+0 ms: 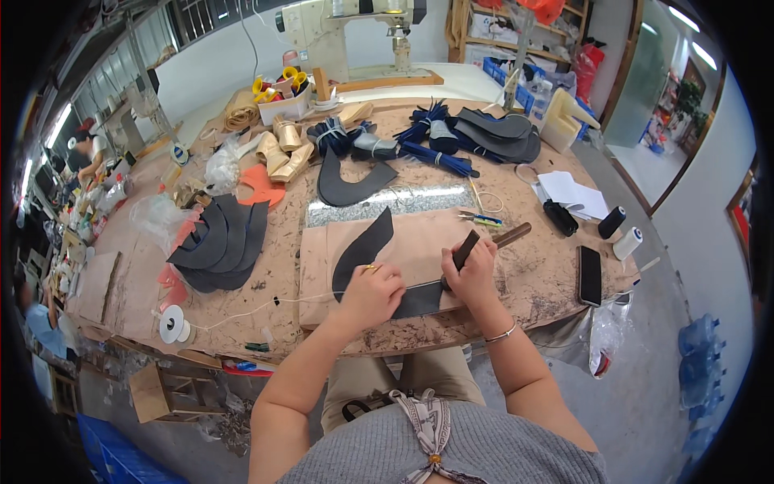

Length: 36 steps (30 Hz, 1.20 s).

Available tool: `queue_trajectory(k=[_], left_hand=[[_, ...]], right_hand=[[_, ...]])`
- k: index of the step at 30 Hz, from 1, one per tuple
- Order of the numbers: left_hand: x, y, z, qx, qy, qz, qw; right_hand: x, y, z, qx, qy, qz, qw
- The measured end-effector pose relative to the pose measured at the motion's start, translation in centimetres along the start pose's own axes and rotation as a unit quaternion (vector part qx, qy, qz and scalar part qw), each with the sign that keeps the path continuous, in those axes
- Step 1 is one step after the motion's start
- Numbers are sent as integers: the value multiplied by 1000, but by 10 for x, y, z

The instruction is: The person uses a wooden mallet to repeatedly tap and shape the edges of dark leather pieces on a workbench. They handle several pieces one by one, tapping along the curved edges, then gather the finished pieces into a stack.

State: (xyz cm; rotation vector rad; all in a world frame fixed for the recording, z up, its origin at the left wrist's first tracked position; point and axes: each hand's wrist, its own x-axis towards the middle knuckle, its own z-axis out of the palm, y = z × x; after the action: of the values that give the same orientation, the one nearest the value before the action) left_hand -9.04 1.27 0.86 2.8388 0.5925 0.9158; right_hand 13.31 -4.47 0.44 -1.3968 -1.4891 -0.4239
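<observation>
A dark grey, U-shaped flat piece (363, 250), like a shoe upper, lies on a pale board (322, 250) in front of me. My left hand (372, 292) is on its near left part, fingers bent and pressed together at its inner edge. A thin white tape (258, 313) runs from a white spool (173, 324) to that hand. My right hand (472, 270) is closed around a hammer (513, 235) near its dark head. The wooden handle sticks out to the right, and the head's lower end is at the piece's right part. My fingers hide part of the edge between the hands.
Stacked dark pieces (230, 242) lie at left, others (500, 133) at far right. Another U-shaped piece (351, 181) lies beyond the board. Small snips (481, 218), a phone (589, 274), thread spools (627, 243) and a black case (559, 218) lie rightward. A sewing machine (347, 40) stands behind.
</observation>
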Motion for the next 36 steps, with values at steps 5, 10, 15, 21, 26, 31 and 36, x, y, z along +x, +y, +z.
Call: queue_trajectory(k=[5, 10, 15, 21, 26, 31, 36], left_hand=[[39, 21, 45, -86, -108, -188, 972], [61, 14, 44, -169, -238, -241, 926], [46, 26, 49, -121, -165, -223, 953], [41, 30, 44, -128, -150, -264, 944], [21, 33, 57, -49, -8, -133, 990], [22, 32, 67, -125, 53, -126, 983], [30, 34, 71, -171, 37, -106, 979]], right_hand=[[0, 0, 2, -13, 2, -12, 1000], [-4, -2, -2, -5, 3, -5, 1000], [-6, 0, 1, -1, 18, -5, 1000], [-9, -1, 1, -8, 32, -11, 999], [-3, 5, -10, 5, 17, -35, 999], [-2, 18, -23, -44, 51, 0, 998], [-6, 23, -19, -43, 65, 8, 997]])
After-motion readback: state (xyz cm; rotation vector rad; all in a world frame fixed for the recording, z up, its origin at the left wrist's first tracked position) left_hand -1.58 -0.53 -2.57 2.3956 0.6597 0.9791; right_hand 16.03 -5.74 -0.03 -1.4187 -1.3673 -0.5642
